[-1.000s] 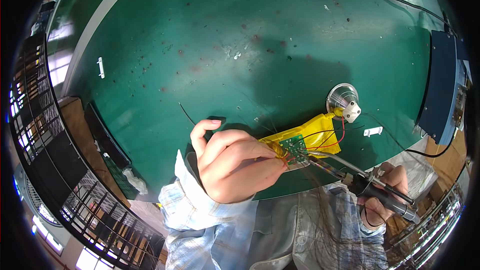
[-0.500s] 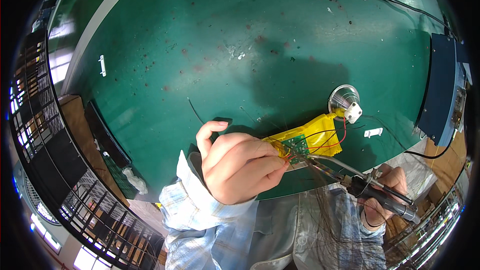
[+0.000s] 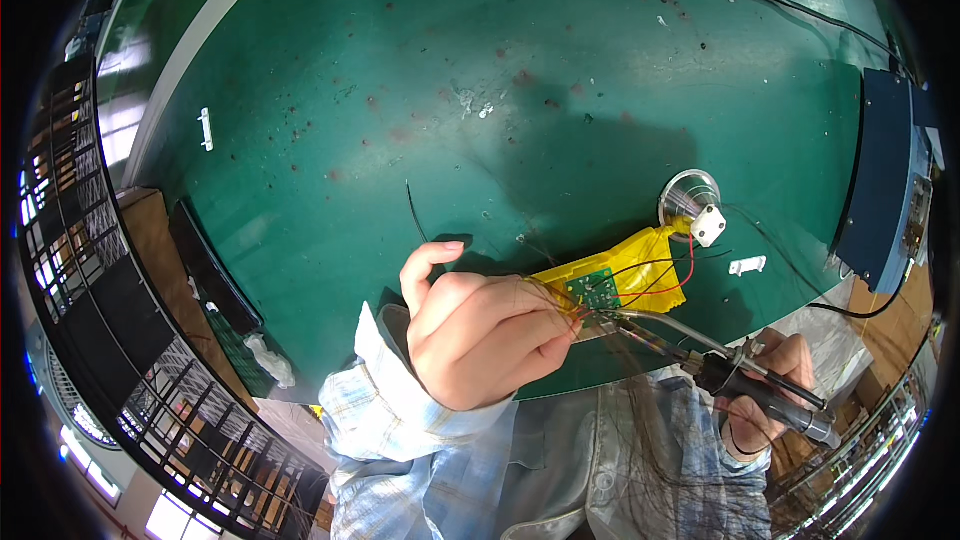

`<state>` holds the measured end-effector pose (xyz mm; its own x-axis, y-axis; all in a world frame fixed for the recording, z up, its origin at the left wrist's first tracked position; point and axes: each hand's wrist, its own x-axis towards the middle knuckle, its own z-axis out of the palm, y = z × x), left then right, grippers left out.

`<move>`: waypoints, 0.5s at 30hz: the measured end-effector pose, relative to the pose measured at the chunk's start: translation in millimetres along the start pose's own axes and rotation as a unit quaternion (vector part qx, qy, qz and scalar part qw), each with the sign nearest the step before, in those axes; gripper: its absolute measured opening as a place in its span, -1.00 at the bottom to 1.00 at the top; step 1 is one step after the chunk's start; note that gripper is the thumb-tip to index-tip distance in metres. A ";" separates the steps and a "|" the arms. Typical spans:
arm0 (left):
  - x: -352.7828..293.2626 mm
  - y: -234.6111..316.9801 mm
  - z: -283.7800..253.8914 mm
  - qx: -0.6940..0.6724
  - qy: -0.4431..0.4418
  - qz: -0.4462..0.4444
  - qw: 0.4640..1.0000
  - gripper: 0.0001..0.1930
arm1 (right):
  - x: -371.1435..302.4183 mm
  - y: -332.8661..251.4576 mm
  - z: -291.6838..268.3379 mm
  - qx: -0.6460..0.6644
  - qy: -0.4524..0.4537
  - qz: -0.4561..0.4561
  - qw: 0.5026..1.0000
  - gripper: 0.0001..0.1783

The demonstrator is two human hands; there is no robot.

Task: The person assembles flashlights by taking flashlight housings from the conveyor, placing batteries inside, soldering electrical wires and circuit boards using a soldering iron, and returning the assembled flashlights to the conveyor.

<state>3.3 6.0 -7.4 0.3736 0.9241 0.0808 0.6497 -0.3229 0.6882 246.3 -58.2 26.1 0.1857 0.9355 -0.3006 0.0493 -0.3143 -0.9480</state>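
Left hand [image 3: 480,335] pinches thin wires beside the green circuit board [image 3: 592,289] (on yellow tape); right hand [image 3: 770,385] grips a soldering iron [image 3: 720,368], tip near it.

The left hand [image 3: 480,340] covers the near end of the small green board [image 3: 594,289], so its grip on the thin wires cannot be seen. The iron [image 3: 760,390] hides most of the right hand [image 3: 775,390]. Where the iron's tip touches the board is too small to tell.
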 end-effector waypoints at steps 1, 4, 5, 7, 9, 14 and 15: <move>-0.9 -1.2 0.8 -0.011 -0.004 -0.006 1.000 -0.90 | 0.3 1.8 -1.3 0.000 0.000 0.000 1.000 -0.55; -2.4 -1.6 3.5 0.006 0.015 -0.004 1.000 -0.90 | 0.2 3.5 -3.8 -0.007 -0.027 -0.030 0.999 -0.54; -2.8 -0.7 2.5 0.008 0.015 -0.004 1.000 -0.90 | -1.4 1.9 -3.7 -0.010 -0.024 -0.022 0.999 -0.54; -2.4 0.3 0.9 0.003 0.009 -0.005 1.000 -0.91 | -3.1 2.6 -4.4 -0.014 -0.020 -0.014 1.000 -0.54; -0.7 -0.3 -0.1 0.001 -0.001 -0.007 1.000 -0.90 | -4.0 7.8 -6.6 -0.037 -0.038 -0.082 0.995 -0.54; 0.1 -0.8 0.5 0.000 -0.007 -0.009 1.000 -0.88 | -8.2 3.3 0.3 0.008 0.017 -0.024 1.000 -0.56; -0.4 -1.8 0.2 0.009 -0.006 0.002 1.000 -0.88 | -8.4 3.2 -2.2 -0.021 -0.002 -0.045 0.999 -0.56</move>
<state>2.1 6.1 -8.9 0.3851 0.9199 0.0745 0.6603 -0.3310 0.6742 247.0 -67.4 25.8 0.1753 0.9608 -0.2148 0.1068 -0.2354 -0.9660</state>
